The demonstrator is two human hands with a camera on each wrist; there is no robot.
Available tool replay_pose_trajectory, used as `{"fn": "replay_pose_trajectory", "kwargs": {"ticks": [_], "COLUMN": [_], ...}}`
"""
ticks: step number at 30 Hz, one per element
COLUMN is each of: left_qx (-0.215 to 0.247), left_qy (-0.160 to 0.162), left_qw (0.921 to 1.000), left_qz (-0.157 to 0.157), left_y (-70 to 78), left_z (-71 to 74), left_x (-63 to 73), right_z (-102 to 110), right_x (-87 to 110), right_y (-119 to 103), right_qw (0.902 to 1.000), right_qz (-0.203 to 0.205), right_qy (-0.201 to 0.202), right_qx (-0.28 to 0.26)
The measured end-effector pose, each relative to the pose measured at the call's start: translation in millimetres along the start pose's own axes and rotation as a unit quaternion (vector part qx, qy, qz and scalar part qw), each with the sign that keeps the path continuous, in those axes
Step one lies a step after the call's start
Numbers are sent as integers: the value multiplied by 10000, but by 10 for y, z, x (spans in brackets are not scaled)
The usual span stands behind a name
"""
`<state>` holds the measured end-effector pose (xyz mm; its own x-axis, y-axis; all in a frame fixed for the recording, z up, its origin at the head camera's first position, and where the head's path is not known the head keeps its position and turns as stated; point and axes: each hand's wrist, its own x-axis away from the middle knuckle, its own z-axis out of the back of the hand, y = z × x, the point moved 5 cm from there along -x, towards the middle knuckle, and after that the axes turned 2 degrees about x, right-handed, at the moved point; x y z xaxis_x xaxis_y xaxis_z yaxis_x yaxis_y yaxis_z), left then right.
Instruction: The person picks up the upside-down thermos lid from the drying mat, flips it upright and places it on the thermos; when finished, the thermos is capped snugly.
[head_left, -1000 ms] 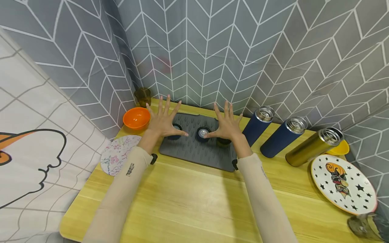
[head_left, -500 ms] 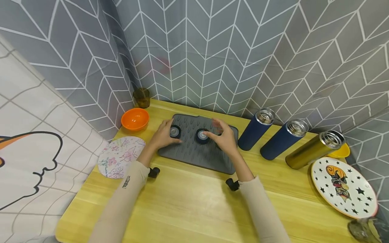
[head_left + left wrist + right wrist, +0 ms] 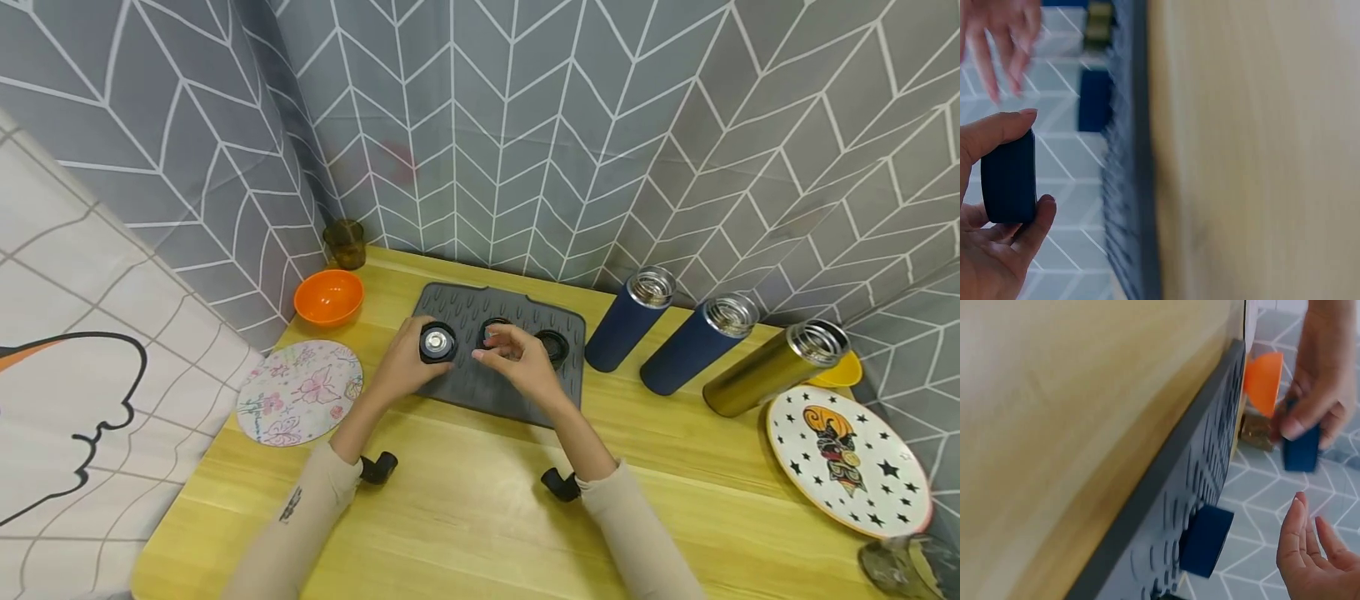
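Above grey rectangular rubbery mat (image 3: 480,392), my left hand (image 3: 405,362) side-grips dark-blue round plastic cap (image 3: 437,342), likely baring face; right hand (image 3: 527,367) empty, loose.

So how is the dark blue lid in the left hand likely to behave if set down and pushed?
The dark blue lid is probably stiff: no dent shows where the left hand grips it. Its squat shape suggests it wouldn't tip easily lying flat, but its round outline means it might roll on edge.
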<state>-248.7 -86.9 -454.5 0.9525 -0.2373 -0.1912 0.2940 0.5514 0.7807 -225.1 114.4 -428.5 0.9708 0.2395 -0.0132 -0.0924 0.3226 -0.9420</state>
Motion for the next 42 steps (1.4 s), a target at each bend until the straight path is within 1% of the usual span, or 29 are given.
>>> {"fn": "replay_pose_trajectory", "kwargs": {"ticks": [4,7,9,12,16,19,21,23,24,25,27,28,29,30,31,32,33,35,36,38,40,42], "left_qx": [211,261,286,243,149,188,294,499,618,786,1186,1400,1597,1809,2002,2143,2268,2433,2493,2599,2687,2750], "left_qy": [99,138,148,160,208,193,116,-22,-104,-184,-321,-374,-410,-443,-469,-492,-517,-563,-597,-659,-696,-700], "left_qw": [9994,9988,9983,9974,9960,9953,9953,9954,9954,9949,9917,9890,9861,9825,9786,9755,9725,9682,9665,9634,9607,9587], "left_qz": [-240,-382,-482,-653,-853,-932,-911,-815,-720,-611,-387,-282,-181,-90,-26,19,63,115,122,87,-25,-180], "left_y": [233,358,423,503,588,633,652,663,665,665,663,658,652,646,639,631,623,614,614,628,651,682], "left_z": [-14,-27,-36,-58,-90,-107,-118,-125,-127,-126,-115,-108,-101,-92,-84,-78,-74,-69,-71,-79,-89,-97], "left_x": [171,270,327,397,466,511,534,552,557,561,564,564,563,562,560,557,554,549,546,538,531,525], "right_z": [-104,-156,-185,-217,-238,-240,-226,-205,-193,-178,-152,-145,-140,-137,-138,-144,-153,-174,-184,-205,-222,-236], "right_x": [51,86,117,164,219,263,298,336,357,376,420,445,474,505,540,576,612,676,704,744,772,792], "right_y": [6,37,58,91,102,100,92,69,46,18,-59,-105,-155,-209,-263,-316,-366,-447,-481,-520,-543,-556], "right_qw": [9993,9963,9916,9826,9715,9666,9676,9745,9798,9864,9967,9981,9953,9871,9730,9543,9310,8777,8515,8028,7617,7261], "right_qz": [-196,-478,-684,-944,-1048,-1078,-1062,-914,-774,-534,113,515,958,1434,1921,2379,2818,3575,3870,4353,4732,5050], "right_qy": [-263,-447,-625,-912,-1249,-1308,-1199,-984,-852,-681,-314,-132,57,261,473,650,832,1185,1332,1591,1807,2007], "right_qx": [-162,-564,-900,-1315,-1720,-1921,-1950,-1795,-1637,-1399,-742,-317,142,659,1192,1688,2167,2964,3277,3752,4039,4213]}}
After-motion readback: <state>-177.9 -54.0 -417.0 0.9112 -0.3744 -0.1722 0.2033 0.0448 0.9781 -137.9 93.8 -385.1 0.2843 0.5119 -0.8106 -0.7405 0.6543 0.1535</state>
